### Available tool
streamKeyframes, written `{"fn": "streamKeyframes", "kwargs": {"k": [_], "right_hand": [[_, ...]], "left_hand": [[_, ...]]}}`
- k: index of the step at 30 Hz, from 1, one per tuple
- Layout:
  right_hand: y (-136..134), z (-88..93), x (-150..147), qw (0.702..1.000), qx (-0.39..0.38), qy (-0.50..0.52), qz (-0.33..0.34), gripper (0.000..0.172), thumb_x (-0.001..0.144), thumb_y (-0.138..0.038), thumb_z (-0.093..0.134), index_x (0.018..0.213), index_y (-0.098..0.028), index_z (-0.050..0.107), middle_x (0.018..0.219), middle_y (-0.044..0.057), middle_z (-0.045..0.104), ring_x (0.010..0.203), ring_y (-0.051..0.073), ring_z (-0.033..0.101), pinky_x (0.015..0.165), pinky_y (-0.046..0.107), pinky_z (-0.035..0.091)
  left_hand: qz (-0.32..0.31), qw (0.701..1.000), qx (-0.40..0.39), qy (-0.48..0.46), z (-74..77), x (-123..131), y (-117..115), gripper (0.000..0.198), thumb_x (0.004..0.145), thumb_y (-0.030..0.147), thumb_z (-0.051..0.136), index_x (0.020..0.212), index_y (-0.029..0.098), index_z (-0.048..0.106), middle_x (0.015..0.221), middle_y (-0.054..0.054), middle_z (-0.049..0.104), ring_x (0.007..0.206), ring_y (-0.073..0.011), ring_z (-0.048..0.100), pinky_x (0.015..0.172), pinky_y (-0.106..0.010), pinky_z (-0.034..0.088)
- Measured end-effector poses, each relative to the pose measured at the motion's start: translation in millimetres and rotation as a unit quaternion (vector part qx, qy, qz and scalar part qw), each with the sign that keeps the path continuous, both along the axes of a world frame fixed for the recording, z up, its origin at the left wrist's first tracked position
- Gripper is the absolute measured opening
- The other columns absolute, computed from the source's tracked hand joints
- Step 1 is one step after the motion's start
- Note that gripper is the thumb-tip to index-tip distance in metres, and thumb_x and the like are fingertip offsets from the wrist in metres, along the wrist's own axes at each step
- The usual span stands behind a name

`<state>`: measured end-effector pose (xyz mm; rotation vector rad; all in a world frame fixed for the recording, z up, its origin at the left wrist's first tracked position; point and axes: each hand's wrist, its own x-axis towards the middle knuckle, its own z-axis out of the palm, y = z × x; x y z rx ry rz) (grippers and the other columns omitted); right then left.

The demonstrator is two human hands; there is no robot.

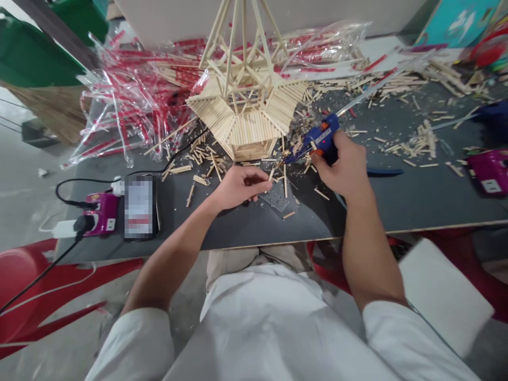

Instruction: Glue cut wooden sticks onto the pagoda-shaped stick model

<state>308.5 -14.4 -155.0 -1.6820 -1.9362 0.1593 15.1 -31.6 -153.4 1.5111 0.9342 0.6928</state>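
Note:
My right hand [347,161] is wrapped round a blue hot glue gun [317,138], with a long clear glue stick [367,94] poking out of its back end. The gun's nozzle points left and down, close to a short wooden stick [272,173]. That stick is pinched between the thumb and fingers of my left hand [244,186]. Just beyond both hands stands a tower model [248,128] built of thin wooden sticks, with a flared slatted roof and slanting struts on top. A glue-smeared clear sheet [274,201] lies below the nozzle.
Plastic wrappers [138,90] with red stripes are heaped at the back left. A phone [138,206] lies beside a purple power socket [103,212] with cables. Cut stick pieces [200,180] litter the dark table [238,227]. Another purple socket [490,172] sits far right.

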Motion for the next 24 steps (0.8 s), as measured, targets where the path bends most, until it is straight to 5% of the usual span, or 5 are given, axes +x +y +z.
{"fn": "streamKeyframes", "kwargs": {"k": [24], "right_hand": [[-2.3, 4.0, 1.2, 0.999, 0.015, -0.03, 0.01, 0.028, 0.09, -0.041, 0.064, 0.112, -0.025, 0.059, 0.081, 0.008, 0.066, 0.079, 0.033, 0.068, 0.071, 0.043, 0.052]], "left_hand": [[-0.006, 0.999, 0.02, 0.037, 4.6, -8.5, 5.5, 0.031, 0.086, 0.044, 0.081, 0.09, 0.014, 0.076, 0.068, -0.002, 0.067, 0.054, -0.0089, 0.062, 0.053, -0.019, 0.049]]}}
